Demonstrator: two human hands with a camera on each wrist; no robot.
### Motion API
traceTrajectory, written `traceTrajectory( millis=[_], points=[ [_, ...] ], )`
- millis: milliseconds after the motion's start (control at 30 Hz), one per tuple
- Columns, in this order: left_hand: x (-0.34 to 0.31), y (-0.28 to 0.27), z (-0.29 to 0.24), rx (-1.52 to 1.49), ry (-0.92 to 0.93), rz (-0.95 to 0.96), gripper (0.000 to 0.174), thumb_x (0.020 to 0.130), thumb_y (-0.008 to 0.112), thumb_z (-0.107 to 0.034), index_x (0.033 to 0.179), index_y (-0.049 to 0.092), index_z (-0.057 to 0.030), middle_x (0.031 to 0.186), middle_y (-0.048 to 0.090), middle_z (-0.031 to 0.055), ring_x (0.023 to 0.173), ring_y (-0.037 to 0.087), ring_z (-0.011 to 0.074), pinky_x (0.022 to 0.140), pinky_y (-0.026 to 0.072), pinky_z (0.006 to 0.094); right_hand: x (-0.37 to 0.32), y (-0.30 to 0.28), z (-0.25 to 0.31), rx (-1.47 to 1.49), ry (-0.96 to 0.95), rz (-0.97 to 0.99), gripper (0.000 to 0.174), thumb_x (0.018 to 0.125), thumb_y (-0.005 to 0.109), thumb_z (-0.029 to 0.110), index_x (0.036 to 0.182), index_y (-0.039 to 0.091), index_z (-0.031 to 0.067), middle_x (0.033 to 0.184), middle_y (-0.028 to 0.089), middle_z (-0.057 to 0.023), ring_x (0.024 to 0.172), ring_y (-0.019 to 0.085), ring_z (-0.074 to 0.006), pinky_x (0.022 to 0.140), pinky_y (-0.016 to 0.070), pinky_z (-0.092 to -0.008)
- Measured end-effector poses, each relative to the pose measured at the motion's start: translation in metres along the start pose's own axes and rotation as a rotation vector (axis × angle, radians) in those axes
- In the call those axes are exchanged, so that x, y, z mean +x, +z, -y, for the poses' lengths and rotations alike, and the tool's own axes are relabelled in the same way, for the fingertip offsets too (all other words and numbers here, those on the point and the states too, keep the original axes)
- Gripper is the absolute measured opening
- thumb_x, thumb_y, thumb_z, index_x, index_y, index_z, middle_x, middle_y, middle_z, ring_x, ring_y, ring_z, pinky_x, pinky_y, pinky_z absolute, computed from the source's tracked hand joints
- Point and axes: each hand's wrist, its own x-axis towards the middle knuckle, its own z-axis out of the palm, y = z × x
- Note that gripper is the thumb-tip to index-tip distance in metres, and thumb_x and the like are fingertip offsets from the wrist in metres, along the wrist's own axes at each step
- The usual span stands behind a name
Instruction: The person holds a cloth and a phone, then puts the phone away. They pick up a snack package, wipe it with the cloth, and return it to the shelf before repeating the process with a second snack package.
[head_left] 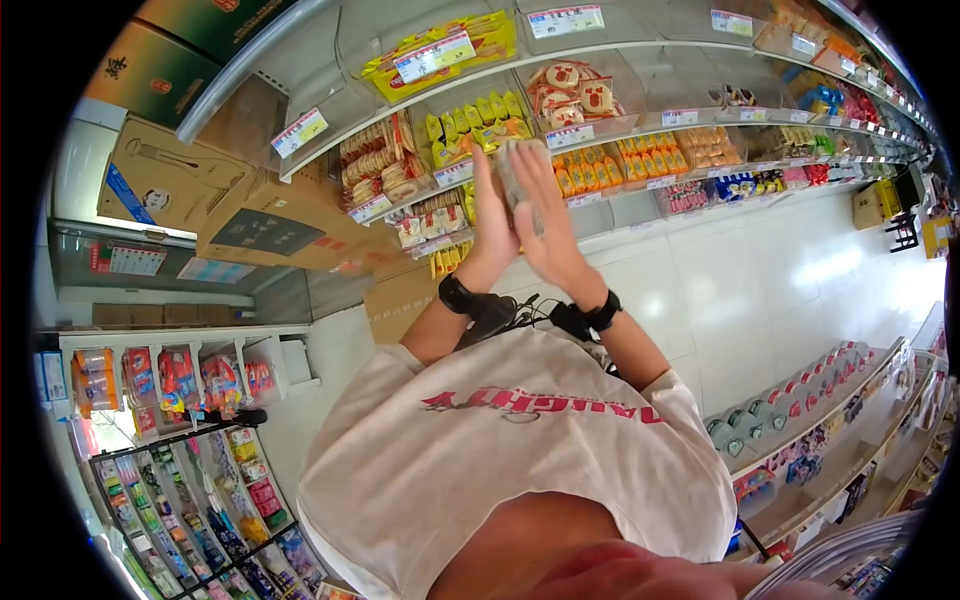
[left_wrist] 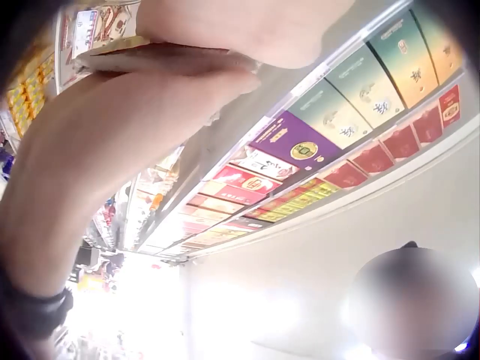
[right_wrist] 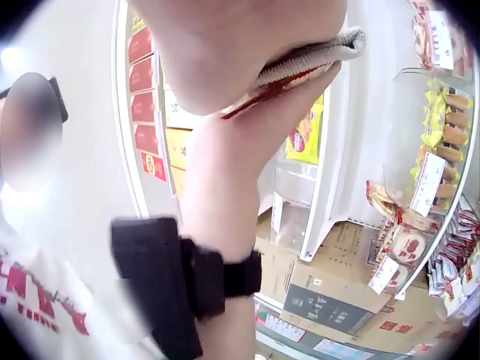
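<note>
In the head view my left hand (head_left: 492, 235) and right hand (head_left: 548, 225) meet palm to palm before the snack shelf, fingers pointing up and away. A folded grey ribbed cloth (right_wrist: 311, 64) lies along the right palm, its end sticking out past the hands; the right thumb holds it on the near side. Between cloth and left palm is a flat package (right_wrist: 262, 96) with a red and white edge. Its clear wrapper edge (left_wrist: 150, 61) shows in the left wrist view. The left fingers are straight against it. Most of the package is hidden.
Round packaged biscuits (head_left: 572, 90), yellow packets (head_left: 478, 120) and orange packets (head_left: 585, 172) fill shelf trays ahead. Cardboard boxes (head_left: 170, 180) stand at the left. Hanging goods (head_left: 175, 378) line another rack at lower left. A display shelf (head_left: 800, 410) stands at lower right beyond tiled floor.
</note>
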Motion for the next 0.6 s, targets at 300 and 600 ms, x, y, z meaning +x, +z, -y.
traceTrajectory(
  millis=[300,600],
  points=[
    [-0.014,-0.044,-0.017,-0.013,0.095,0.022,0.075,0.098,0.032,-0.070,0.136,0.049,-0.0079,0.128,0.059,0.0065,0.114,0.061,0.0157,0.092,0.0525,0.0323,0.014,0.038,0.037,-0.091,-0.053,0.098,0.051,0.101,0.043,0.027,0.148,0.043,0.0058,0.157,0.034,-0.0153,0.147,0.027,-0.0370,0.120,0.0140,-0.0523],
    [-0.032,-0.133,-0.034,0.519,0.238,0.173,0.044,0.104,0.046,-0.045,0.115,0.060,-0.0039,0.099,0.055,0.0025,0.089,0.056,0.0083,0.073,0.0475,0.0239,0.033,0.094,0.023,-0.025,0.121,0.096,0.042,0.103,0.044,0.030,0.133,0.054,0.0029,0.126,0.059,-0.0174,0.123,0.052,-0.0359,0.108,0.0367,-0.0435]
  ],
)
